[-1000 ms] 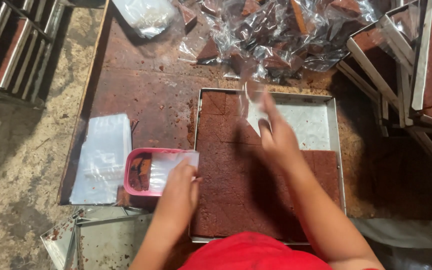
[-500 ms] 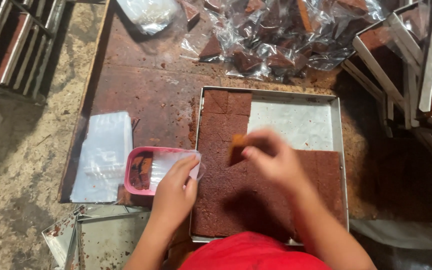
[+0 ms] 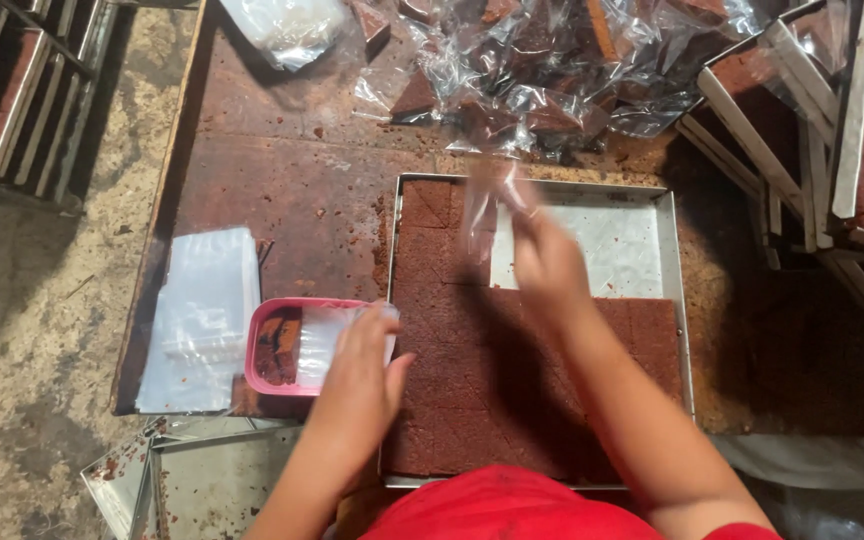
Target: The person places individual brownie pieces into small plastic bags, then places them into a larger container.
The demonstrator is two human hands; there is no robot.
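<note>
A square metal tray point(image 3: 675, 300) holds a brown slab cut into pieces point(image 3: 492, 390); its far right corner shows bare white lining point(image 3: 617, 245). Over the tray's far middle, my right hand point(image 3: 549, 265) pinches a clear plastic bag point(image 3: 480, 205), which is blurred, so I cannot tell what is inside. My left hand point(image 3: 362, 375) lies on clear bags inside a small pink tray point(image 3: 252, 350) at the metal tray's left edge. A few brown scraps sit in the pink tray.
A pile of bagged brown pieces point(image 3: 552, 80) lies at the table's far side. A stack of flat clear bags point(image 3: 197, 320) sits left of the pink tray. Stacked metal trays point(image 3: 802, 130) stand at right, another metal tray point(image 3: 212, 480) at bottom left, a rack point(image 3: 12, 90) at far left.
Half a second ago my right hand held a brown piece low over the slab; now it is farther out with a clear bag. My left hand has stayed on the pink tray.
</note>
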